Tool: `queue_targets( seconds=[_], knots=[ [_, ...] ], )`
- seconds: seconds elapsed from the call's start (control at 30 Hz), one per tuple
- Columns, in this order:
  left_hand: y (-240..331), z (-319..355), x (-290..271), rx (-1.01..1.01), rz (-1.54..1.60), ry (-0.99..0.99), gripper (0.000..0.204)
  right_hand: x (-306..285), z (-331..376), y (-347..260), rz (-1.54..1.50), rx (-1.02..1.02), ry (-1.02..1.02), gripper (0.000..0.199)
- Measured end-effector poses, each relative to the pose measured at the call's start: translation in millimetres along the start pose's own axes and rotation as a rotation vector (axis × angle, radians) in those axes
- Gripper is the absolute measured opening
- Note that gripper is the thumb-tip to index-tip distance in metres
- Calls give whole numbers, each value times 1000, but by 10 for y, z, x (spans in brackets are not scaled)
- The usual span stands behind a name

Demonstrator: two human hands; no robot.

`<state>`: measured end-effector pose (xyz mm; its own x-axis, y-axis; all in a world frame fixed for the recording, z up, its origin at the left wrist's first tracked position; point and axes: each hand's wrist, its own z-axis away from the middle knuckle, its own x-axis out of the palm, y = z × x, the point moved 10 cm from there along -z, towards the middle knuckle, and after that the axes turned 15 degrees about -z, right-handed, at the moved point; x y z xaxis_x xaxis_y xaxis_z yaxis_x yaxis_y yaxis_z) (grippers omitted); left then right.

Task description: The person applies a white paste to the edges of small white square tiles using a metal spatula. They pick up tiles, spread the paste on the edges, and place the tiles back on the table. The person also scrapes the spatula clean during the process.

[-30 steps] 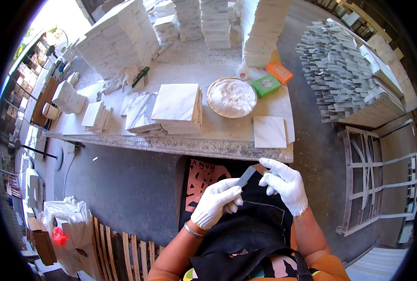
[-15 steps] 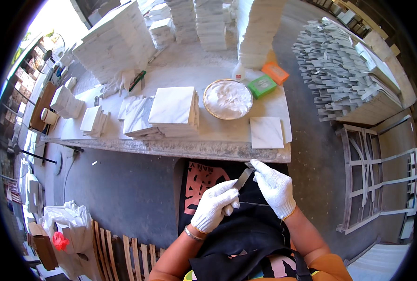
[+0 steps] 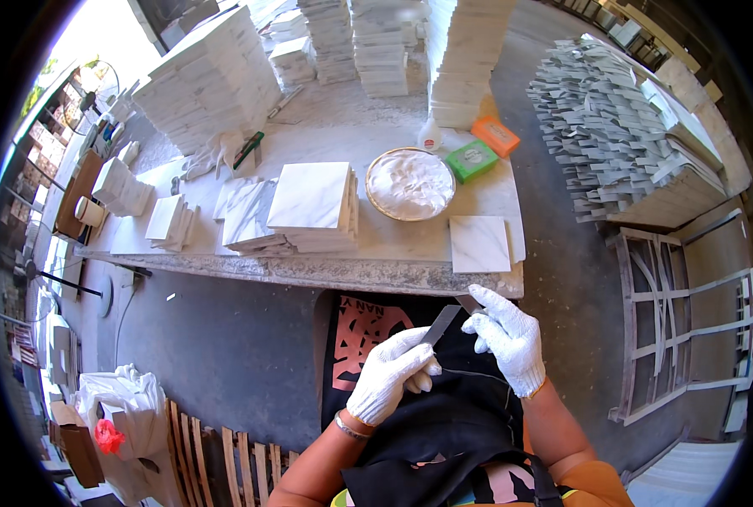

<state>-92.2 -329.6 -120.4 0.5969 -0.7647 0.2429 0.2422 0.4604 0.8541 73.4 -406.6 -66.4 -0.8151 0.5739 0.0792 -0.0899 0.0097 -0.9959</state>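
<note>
Both my hands wear white knitted gloves and are held before my black apron, just short of the table's front edge. My left hand (image 3: 391, 373) is closed around a flat grey metal blade (image 3: 442, 324) that slants up to the right. In the fingers of my right hand (image 3: 507, 345) is a second, smaller grey flat blade (image 3: 465, 301), mostly hidden by the glove. A gap separates the two blades. Beyond my right hand, a single white marble tile (image 3: 480, 244) lies near the table's front right corner.
On the stone table (image 3: 393, 272) stand a gold-rimmed bowl (image 3: 411, 220) of white paste, a green box (image 3: 471, 161), an orange box (image 3: 496, 136), a white bottle (image 3: 430, 135) and a tile stack (image 3: 311, 196). Tall tile stacks rise behind. A metal frame (image 3: 657, 325) stands right.
My right hand has shifted slightly right, and its blade has moved away from the left one. The left blade has turned, showing more of its flat face.
</note>
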Motion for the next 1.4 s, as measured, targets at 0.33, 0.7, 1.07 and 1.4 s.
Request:
queue_targets(
  seconds=[0.33,0.7,1.07,1.4],
  knots=[
    [-105,-40,-70,23,126,2,37,538,212,-71,442,-389,-286,36],
    [566,100,-238,97,-2,35,42,-438,-262,222,87,-95,176,47],
    [2784,-337,-266,855,-1650,547,19,-697,-61,459,-225,73,279,27],
    [2644,-1982,-579,378,-2305,518,18,-1134,447,515,-201,174,426,33]
  ],
)
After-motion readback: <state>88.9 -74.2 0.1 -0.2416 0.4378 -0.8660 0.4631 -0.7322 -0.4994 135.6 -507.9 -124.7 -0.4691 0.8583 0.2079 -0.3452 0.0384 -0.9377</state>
